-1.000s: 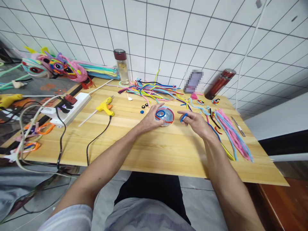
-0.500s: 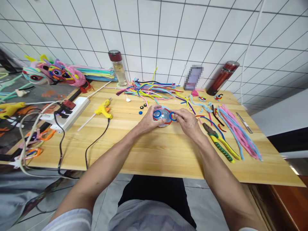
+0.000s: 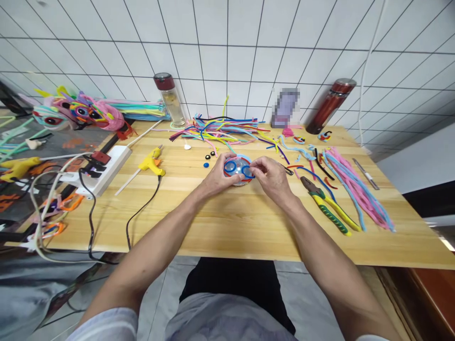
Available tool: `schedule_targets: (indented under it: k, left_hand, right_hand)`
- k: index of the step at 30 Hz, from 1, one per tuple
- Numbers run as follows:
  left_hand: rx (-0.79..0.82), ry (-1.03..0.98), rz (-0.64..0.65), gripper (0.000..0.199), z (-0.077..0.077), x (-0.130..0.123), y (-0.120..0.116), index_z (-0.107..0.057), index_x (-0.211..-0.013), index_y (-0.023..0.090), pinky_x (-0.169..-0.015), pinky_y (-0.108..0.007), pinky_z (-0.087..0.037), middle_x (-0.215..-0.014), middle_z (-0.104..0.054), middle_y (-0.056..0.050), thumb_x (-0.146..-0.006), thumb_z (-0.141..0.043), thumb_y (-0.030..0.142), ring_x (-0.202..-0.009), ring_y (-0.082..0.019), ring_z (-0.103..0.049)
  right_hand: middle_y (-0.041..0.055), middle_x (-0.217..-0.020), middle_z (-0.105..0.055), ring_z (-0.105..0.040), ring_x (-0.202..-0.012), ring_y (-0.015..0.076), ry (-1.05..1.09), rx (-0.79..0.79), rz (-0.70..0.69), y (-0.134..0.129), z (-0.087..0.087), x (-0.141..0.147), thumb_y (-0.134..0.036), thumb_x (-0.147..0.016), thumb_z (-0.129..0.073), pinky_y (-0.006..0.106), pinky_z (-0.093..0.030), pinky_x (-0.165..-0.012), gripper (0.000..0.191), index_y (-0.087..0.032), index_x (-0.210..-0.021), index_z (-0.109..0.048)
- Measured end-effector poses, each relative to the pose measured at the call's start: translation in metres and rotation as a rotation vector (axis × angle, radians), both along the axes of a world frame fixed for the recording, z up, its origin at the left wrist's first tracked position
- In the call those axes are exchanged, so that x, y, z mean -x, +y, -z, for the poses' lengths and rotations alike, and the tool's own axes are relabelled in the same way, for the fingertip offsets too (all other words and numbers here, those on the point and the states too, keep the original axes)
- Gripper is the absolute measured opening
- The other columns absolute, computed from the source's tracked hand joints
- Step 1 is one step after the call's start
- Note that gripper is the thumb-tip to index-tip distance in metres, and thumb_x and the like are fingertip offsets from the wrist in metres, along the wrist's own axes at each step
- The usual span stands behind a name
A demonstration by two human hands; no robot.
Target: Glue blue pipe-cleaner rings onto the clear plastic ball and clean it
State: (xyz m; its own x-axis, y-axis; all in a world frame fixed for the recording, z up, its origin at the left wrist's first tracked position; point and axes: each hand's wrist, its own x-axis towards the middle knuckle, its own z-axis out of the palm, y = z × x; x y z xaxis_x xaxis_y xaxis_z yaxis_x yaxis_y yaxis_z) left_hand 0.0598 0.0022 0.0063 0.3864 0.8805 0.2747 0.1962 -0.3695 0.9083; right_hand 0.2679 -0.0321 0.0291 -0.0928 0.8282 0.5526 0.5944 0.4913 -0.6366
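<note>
My left hand (image 3: pixel 222 171) is closed around the left side of a clear plastic ball (image 3: pixel 239 177) with red trim, held above the table. A blue ring (image 3: pixel 230 166) sits on the ball's left part, close to my left fingers. My right hand (image 3: pixel 268 174) pinches a second blue ring (image 3: pixel 245 171), a bent pipe cleaner by its look, against the ball's right part. Whether that ring touches the ball I cannot tell. Two small black rings (image 3: pixel 208 157) and a blue button-like piece (image 3: pixel 206 165) lie just left of the ball.
A yellow glue gun (image 3: pixel 152 163) and white power strip (image 3: pixel 113 166) lie left, cords trailing over the front edge. Green-yellow pliers (image 3: pixel 329 208) and pink-blue pipe cleaners (image 3: pixel 359 189) are on the right. Behind stand a glass bottle (image 3: pixel 172 102), a phone (image 3: pixel 284 109) and a red flask (image 3: pixel 330 106).
My right hand has brought the second blue ring leftward, from beside the ball to over its right part. My left hand keeps its hold. The view has shifted slightly.
</note>
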Motion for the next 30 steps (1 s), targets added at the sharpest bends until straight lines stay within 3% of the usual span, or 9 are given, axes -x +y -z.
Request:
schedule_targets:
  k: [8, 12, 16, 22, 30]
  left_hand:
    - [0.016, -0.022, -0.008, 0.058, -0.002, 0.001, 0.000, -0.046, -0.126, 0.022, -0.109, -0.041, -0.047, -0.128, -0.058, -0.008, -0.084, -0.070, 0.054, -0.124, -0.027, -0.059]
    - [0.036, -0.023, -0.026, 0.057, 0.000, 0.001, 0.003, -0.046, -0.126, 0.023, -0.105, -0.038, -0.049, -0.129, -0.057, -0.007, -0.084, -0.070, 0.053, -0.118, -0.024, -0.061]
    - [0.068, -0.061, -0.047, 0.056, 0.002, 0.002, 0.004, -0.047, -0.125, 0.023, -0.104, -0.037, -0.050, -0.129, -0.057, -0.006, -0.083, -0.071, 0.052, -0.117, -0.023, -0.061]
    - [0.068, -0.048, -0.054, 0.056, 0.002, 0.004, 0.005, -0.048, -0.125, 0.023, -0.106, -0.038, -0.050, -0.127, -0.059, -0.007, -0.082, -0.071, 0.051, -0.120, -0.024, -0.061]
    - [0.062, 0.030, -0.039, 0.070, -0.002, 0.006, 0.005, -0.045, -0.129, 0.022, -0.108, -0.039, -0.049, -0.136, -0.055, -0.009, -0.074, -0.076, 0.050, -0.126, -0.027, -0.057]
  right_hand:
    - [0.0017, -0.084, -0.071, -0.063, -0.077, 0.0170, 0.005, -0.040, -0.030, 0.002, 0.004, 0.002, -0.021, -0.090, -0.065, 0.031, -0.051, -0.075, 0.006, -0.023, -0.088, -0.070]
    - [0.0035, -0.094, -0.074, -0.066, -0.081, 0.0172, 0.134, 0.105, -0.055, 0.000, 0.001, -0.010, -0.030, -0.090, -0.068, 0.031, -0.053, -0.074, 0.011, -0.023, -0.096, -0.072]
    - [0.0034, -0.092, -0.075, -0.066, -0.078, 0.0168, 0.160, 0.228, -0.114, -0.002, -0.002, -0.018, -0.035, -0.084, -0.073, 0.030, -0.053, -0.069, 0.019, -0.022, -0.098, -0.071]
    - [0.0036, -0.092, -0.072, -0.065, -0.080, 0.0171, 0.017, 0.089, -0.176, 0.000, 0.006, -0.012, -0.023, -0.083, -0.070, 0.031, -0.053, -0.073, 0.011, -0.023, -0.094, -0.071]
    - [0.0029, -0.091, -0.069, -0.064, -0.081, 0.0172, -0.020, 0.016, -0.171, 0.002, 0.013, -0.011, -0.014, -0.084, -0.064, 0.030, -0.052, -0.074, 0.015, -0.023, -0.095, -0.068]
